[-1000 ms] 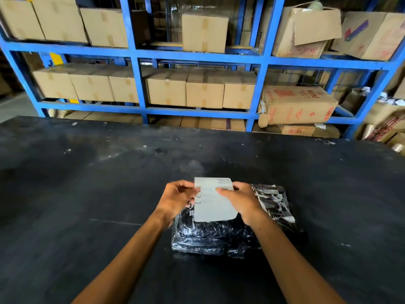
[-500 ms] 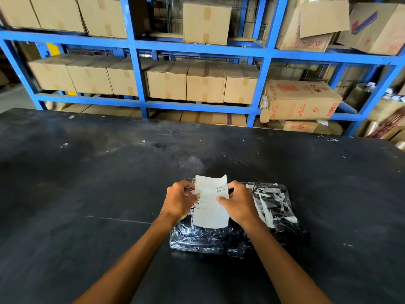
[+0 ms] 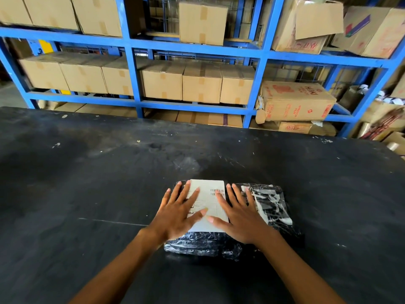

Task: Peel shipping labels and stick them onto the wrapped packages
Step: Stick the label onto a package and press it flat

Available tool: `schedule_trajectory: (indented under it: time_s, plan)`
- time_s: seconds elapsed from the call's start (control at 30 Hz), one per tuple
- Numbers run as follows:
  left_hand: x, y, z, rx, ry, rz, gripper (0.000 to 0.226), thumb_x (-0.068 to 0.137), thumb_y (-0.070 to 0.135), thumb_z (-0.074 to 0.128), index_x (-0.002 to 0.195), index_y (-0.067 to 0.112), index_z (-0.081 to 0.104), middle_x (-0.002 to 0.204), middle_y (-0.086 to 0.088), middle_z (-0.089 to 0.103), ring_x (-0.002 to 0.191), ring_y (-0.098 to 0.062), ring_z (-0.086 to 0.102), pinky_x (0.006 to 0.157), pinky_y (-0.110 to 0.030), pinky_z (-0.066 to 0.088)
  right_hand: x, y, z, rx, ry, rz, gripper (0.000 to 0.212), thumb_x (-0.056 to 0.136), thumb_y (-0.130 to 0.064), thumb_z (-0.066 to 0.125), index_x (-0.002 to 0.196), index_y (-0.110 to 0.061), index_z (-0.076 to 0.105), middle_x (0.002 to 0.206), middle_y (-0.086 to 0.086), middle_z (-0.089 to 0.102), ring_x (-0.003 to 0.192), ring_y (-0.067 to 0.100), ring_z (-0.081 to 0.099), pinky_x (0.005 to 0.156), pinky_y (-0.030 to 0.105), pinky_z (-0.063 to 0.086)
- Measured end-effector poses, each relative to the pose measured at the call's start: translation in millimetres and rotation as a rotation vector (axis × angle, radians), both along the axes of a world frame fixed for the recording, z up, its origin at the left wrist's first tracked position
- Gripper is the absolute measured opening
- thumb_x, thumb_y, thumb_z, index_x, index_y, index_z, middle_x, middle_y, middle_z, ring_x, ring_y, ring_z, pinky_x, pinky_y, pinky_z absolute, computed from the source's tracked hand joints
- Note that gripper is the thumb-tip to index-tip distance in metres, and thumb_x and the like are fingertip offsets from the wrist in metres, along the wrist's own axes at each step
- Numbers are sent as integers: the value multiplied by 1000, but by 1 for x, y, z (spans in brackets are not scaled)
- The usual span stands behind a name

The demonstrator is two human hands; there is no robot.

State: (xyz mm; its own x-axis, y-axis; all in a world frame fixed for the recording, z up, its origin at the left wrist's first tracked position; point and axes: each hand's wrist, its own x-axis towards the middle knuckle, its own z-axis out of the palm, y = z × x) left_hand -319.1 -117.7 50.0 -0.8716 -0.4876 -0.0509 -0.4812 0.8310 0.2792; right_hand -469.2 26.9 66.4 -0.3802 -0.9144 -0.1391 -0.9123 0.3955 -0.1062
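Observation:
A dark package [image 3: 271,207] wrapped in shiny clear plastic lies on the black table [image 3: 87,194], near its front middle. A white shipping label [image 3: 208,194] with a small barcode lies flat on the package's left half. My left hand [image 3: 179,213] rests flat on the label's left side, fingers spread. Flat on the label's right edge and the plastic beside it is my right hand [image 3: 238,216], its fingers spread too. The two thumbs nearly meet over the label's lower part. Neither hand grips anything.
Behind the table's far edge stands a blue steel rack [image 3: 133,69] filled with brown cartons [image 3: 201,84]. A printed carton [image 3: 295,102] and loose boxes crowd the right end. Small white scraps [image 3: 57,144] dot the tabletop.
The label was held up by both hands above the package; now it lies flat on the wrap and both hands have opened and press down on it.

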Motion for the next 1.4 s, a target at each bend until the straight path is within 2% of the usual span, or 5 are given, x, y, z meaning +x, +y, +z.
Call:
schedule_trajectory:
  time_s: [0.37,0.77,0.97,1.3,1.4]
  plan:
    - [10,12,-12,786,573,226,49,102,34,27,148,34,13,154,25,-15,138,3,3,115,-27,15,20,1,10,-227,-426,-130,86,83,-63,52,149,-41,0,162,4,-2,147,15,-12,117,41,-11]
    - [59,36,21,1051,825,331,44,100,6,38,139,24,45,157,15,14,143,-3,15,108,-19,23,96,24,39,-720,-912,-191,86,85,-9,62,145,-50,17,158,-13,20,147,6,14,119,42,24]
    - [103,86,13,1031,693,160,47,95,0,46,136,24,49,148,23,14,136,6,13,109,-19,21,121,104,26,-651,-973,-302,85,83,6,64,148,-28,20,118,-37,36,93,-43,33,73,-10,33]
    - [143,189,-72,997,474,49,51,92,10,58,135,33,43,155,13,20,142,-3,24,116,-26,26,156,211,-54,-594,-1023,-592,85,78,8,69,145,-25,28,139,-13,35,132,4,33,91,2,36]
    - [153,205,-83,1043,432,25,64,93,4,53,135,47,29,141,28,36,124,22,37,106,-9,33,164,227,-70,-553,-1034,-633,88,78,5,70,145,-30,26,141,-15,32,133,4,31,88,5,39]
